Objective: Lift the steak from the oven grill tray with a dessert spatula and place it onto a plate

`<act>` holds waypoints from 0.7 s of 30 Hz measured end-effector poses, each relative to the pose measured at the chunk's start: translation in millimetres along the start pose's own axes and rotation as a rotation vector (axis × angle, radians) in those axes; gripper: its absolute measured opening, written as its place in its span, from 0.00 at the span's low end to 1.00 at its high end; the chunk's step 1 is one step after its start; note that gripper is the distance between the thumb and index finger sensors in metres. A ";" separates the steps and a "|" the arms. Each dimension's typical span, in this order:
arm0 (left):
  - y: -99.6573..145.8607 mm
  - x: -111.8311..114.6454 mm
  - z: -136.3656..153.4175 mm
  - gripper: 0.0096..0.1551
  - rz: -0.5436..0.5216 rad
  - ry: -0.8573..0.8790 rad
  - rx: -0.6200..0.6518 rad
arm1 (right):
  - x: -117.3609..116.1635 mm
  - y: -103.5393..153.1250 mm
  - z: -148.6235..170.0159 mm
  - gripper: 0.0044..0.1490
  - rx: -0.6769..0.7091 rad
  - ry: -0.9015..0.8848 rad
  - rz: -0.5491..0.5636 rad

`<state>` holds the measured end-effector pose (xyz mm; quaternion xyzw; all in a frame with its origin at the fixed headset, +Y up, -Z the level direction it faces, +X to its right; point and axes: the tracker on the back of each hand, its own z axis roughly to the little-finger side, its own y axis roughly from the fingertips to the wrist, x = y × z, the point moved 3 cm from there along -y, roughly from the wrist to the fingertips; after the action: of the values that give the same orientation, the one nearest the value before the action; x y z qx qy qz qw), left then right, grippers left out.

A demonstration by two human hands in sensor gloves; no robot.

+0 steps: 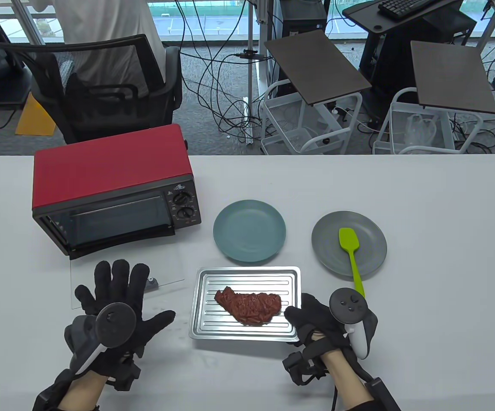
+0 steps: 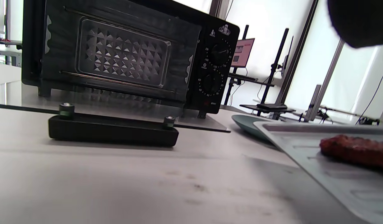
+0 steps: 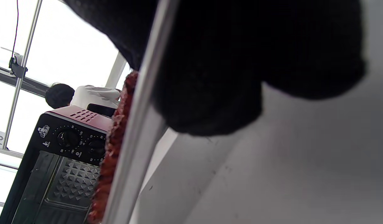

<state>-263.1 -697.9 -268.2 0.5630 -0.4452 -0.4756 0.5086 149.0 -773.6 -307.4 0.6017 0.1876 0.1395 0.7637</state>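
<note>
A reddish-brown steak (image 1: pixel 249 306) lies on the silver ridged grill tray (image 1: pixel 204 299) near the table's front edge. My right hand (image 1: pixel 309 319) grips the tray's right rim near its front corner, thumb on top; in the right wrist view the gloved fingers (image 3: pixel 210 102) pinch the tray rim (image 3: pixel 138 124), with the steak (image 3: pixel 112 146) seen edge-on. The green dessert spatula (image 1: pixel 350 250) rests on a grey plate (image 1: pixel 369 261), just beyond that hand. An empty teal plate (image 1: pixel 249 231) sits behind the tray. My left hand (image 1: pixel 117 295) lies flat with fingers spread, left of the tray.
A red toaster oven (image 1: pixel 110 184) stands at the back left, its glass door (image 1: pixel 166 267) folded down flat onto the table under my left fingertips. Its black door handle (image 2: pixel 112 132) shows in the left wrist view. A person stands behind a chair (image 1: pixel 102 85) beyond the table.
</note>
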 end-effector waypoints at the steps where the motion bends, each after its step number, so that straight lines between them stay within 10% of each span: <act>1: 0.0 1.8 -1.8 0.68 0.012 -0.043 0.008 | -0.5 -0.3 0.6 0.27 -0.002 0.000 -0.001; 21: 0.1 13.9 -18.9 0.70 0.080 -0.172 0.070 | -12.4 -5.7 18.1 0.27 -0.084 0.002 -0.045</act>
<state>-242.3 -708.8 -268.7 0.5193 -0.5257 -0.4857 0.4669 146.1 -796.1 -307.8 0.5648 0.1957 0.1306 0.7909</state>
